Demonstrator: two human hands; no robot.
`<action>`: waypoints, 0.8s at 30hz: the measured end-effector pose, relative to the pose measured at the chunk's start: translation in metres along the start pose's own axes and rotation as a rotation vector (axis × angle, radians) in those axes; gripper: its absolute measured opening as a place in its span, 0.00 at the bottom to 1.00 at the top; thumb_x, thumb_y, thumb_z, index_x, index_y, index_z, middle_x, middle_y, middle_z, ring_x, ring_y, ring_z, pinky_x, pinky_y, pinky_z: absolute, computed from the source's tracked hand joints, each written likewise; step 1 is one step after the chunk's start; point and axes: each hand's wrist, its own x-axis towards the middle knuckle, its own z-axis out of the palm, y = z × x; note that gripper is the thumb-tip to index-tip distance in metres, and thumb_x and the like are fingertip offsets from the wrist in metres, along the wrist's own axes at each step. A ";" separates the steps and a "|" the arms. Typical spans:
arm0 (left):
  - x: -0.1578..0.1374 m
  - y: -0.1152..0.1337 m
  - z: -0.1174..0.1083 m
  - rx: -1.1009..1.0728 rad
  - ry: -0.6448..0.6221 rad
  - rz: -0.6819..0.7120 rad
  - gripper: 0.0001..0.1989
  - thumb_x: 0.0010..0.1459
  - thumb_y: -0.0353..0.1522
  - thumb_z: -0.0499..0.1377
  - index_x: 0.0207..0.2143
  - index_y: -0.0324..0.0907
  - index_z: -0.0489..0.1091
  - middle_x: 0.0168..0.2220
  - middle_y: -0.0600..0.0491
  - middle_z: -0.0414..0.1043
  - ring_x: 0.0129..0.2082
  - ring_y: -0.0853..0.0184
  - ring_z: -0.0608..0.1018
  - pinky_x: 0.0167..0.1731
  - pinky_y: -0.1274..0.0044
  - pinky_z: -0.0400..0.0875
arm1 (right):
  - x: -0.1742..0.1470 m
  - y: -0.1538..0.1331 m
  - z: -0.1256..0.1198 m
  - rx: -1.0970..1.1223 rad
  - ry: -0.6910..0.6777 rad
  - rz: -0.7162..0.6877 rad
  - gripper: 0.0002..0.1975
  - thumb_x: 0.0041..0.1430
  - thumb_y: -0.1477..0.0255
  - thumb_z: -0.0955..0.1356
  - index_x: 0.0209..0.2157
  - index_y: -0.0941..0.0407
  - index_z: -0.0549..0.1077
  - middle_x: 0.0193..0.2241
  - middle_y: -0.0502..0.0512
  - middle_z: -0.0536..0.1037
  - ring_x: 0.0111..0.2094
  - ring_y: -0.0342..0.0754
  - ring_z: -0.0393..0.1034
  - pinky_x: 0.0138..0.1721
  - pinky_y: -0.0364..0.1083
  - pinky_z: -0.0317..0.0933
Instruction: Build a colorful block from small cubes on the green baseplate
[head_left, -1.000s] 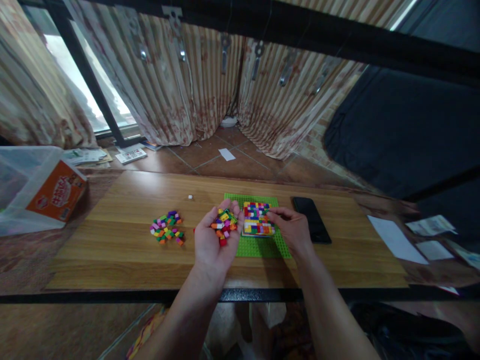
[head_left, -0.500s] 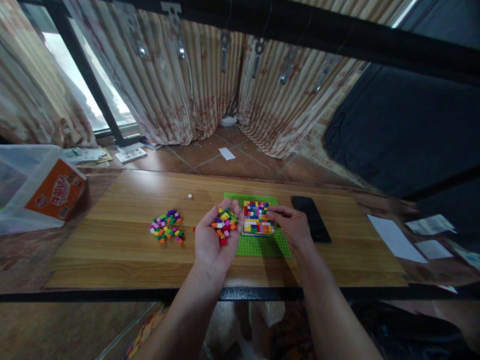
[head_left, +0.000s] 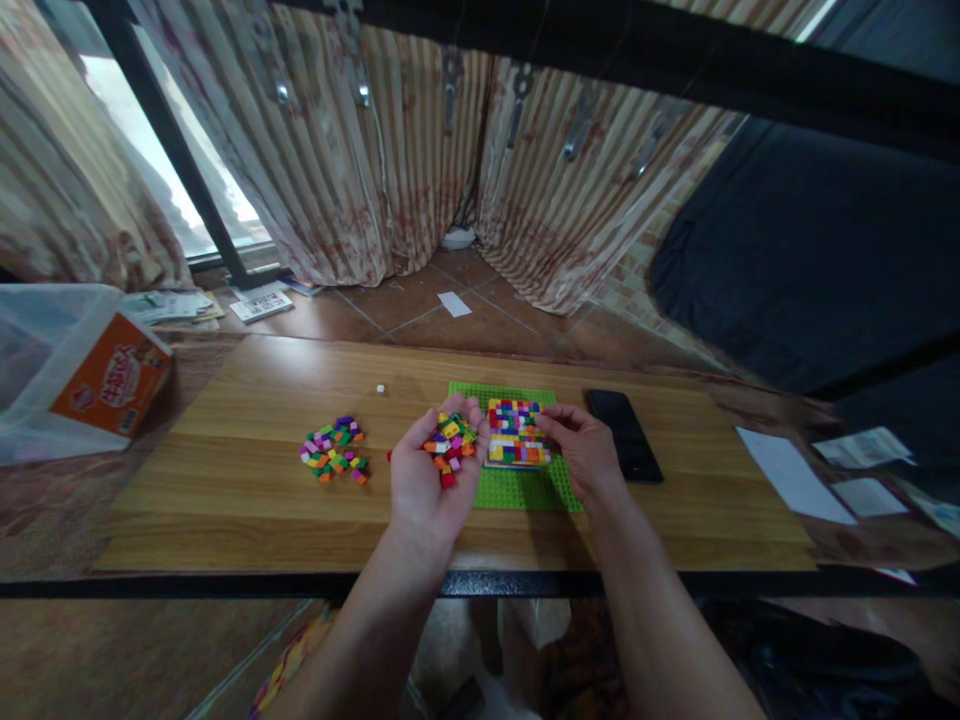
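My left hand (head_left: 424, 490) is cupped palm up and holds a heap of small coloured toy bricks (head_left: 452, 440). Just right of it, a block built of many-coloured bricks (head_left: 517, 447) sits on a green studded baseplate (head_left: 517, 495). At the block's right edge, the thumb and fingers of my right hand (head_left: 589, 445) are pinched together. Whatever lies between those fingertips is too small to make out. A loose pile of bricks (head_left: 336, 450) lies on the table to the left of my left hand.
A single white brick (head_left: 381, 388) lies on the wooden table (head_left: 225, 450), behind the loose pile. A black phone-like slab (head_left: 624, 435) rests right of the baseplate. A clear plastic tub with an orange label (head_left: 112, 375) stands at far left. Papers (head_left: 795, 475) lie at right.
My right hand's fingers have shifted very slightly at the block's right edge. My left hand keeps its heap of bricks in the same place.
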 end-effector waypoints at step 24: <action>0.003 -0.007 -0.003 0.041 -0.009 -0.004 0.11 0.60 0.28 0.52 0.37 0.34 0.73 0.34 0.44 0.74 0.33 0.67 0.78 0.37 0.74 0.77 | 0.001 -0.003 0.018 0.022 -0.028 0.218 0.18 0.27 0.68 0.78 0.20 0.56 0.69 0.13 0.43 0.69 0.14 0.38 0.60 0.15 0.39 0.53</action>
